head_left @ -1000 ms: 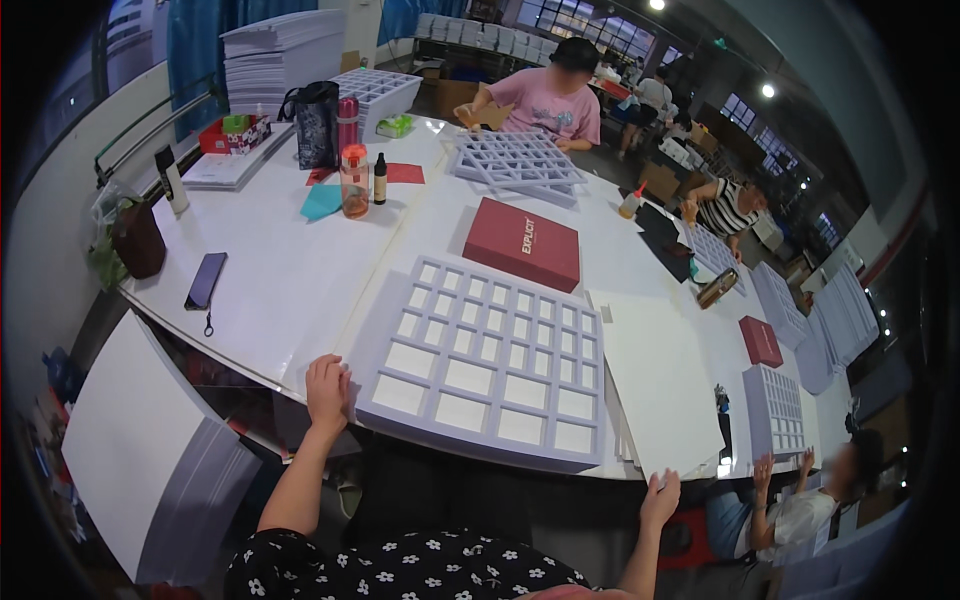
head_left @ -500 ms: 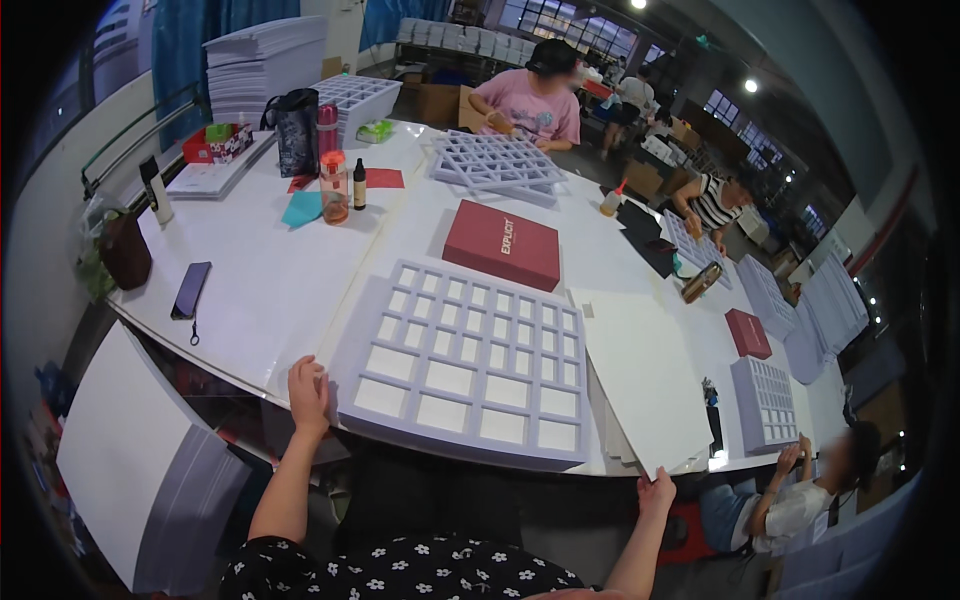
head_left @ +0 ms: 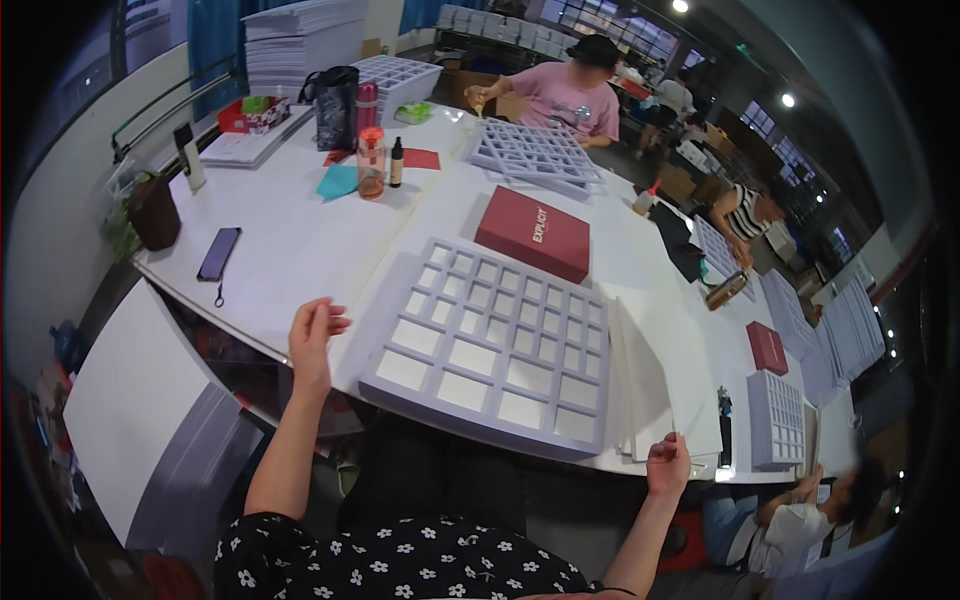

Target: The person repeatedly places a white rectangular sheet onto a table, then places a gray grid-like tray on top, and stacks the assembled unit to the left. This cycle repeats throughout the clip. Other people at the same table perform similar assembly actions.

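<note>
A pale lavender divided tray (head_left: 470, 430) with several rectangular compartments, white at the bottom, lies before me at the table's near edge. To its left, my left hand (head_left: 312, 340) is raised by the table edge, fingers outstretched, holding nothing. On the tray's right side, my right hand (head_left: 667, 465) pinches the near edge of a large white sheet (head_left: 655, 375). That sheet bows upward above other white sheets (head_left: 708, 435) lying on the table. Behind the tray rests a closed dark red box (head_left: 520, 240).
Tall stacked white sheets (head_left: 140, 400) stand below the table at left. A phone (head_left: 219, 254), an orange-lidded bottle (head_left: 371, 165) and a dark dropper bottle (head_left: 397, 163) sit on the left. Across the table, a person in pink (head_left: 565, 100) works beside lattice dividers (head_left: 535, 155); others work at right.
My left hand has risen from the table edge, its fingers stretching out. With my right hand, the white sheet's edge has lifted and the sheet now curves. The whole view has shifted.
</note>
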A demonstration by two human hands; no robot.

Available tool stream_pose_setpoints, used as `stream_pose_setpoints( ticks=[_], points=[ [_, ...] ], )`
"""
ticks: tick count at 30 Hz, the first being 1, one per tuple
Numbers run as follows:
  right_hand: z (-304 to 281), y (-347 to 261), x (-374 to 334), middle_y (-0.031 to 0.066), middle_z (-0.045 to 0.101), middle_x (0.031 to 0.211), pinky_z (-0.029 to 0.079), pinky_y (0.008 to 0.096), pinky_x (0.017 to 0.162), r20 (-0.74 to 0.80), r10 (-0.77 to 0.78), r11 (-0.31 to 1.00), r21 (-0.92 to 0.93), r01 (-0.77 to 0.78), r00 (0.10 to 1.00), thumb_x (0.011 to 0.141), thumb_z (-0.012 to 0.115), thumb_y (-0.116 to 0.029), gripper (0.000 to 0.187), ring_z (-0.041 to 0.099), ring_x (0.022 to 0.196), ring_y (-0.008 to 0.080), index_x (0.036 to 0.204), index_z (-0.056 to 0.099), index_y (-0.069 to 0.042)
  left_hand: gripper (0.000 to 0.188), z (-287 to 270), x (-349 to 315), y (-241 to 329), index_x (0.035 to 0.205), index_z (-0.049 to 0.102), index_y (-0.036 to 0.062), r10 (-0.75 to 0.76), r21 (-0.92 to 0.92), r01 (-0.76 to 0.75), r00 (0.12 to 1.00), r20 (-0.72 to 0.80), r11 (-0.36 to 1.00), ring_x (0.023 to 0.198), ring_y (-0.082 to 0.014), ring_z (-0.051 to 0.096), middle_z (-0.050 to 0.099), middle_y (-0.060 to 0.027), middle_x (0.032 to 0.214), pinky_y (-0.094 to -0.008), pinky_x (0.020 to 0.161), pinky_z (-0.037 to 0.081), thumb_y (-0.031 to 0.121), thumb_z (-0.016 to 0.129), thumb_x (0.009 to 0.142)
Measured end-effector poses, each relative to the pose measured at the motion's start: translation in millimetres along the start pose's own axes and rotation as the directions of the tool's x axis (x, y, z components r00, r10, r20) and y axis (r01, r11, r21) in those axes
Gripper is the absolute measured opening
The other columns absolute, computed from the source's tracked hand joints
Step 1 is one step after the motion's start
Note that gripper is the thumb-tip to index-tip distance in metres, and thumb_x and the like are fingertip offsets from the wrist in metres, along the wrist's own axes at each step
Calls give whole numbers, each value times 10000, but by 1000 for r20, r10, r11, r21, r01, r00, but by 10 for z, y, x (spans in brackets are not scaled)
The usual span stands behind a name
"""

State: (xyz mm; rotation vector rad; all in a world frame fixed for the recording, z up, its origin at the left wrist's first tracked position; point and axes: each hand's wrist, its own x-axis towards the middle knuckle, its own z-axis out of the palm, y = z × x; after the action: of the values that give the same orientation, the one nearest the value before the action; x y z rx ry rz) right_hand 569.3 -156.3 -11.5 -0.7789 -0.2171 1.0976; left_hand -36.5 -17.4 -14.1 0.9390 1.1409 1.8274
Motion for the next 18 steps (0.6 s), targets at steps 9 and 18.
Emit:
stream_pose_setpoints(
  ticks=[9, 18],
  points=[
    [954, 533, -443, 51, 650, 992, 456, 206, 436, 303, 153, 748, -657, 90, 941, 986, 546, -151, 424, 588, 599, 95, 1384, 445, -46, 680, 226, -38, 514, 1546, 237, 18, -362, -265, 593, 725, 586, 760, 1163, -316, 625, 570, -204, 1344, -500, 981, 511, 490, 337, 1068],
    [689, 453, -320, 83, 610, 1176, 474, 267, 803, 424, 68, 585, -750, 308, 903, 994, 524, -86, 476, 579, 966, 128, 1440, 396, 20, 429, 198, -120, 526, 1389, 407, -2, -409, 57, 460, 717, 565, 886, 974, -197, 666, 637, -111, 1139, -402, 763, 603, 195, 541, 1032]
  ],
)
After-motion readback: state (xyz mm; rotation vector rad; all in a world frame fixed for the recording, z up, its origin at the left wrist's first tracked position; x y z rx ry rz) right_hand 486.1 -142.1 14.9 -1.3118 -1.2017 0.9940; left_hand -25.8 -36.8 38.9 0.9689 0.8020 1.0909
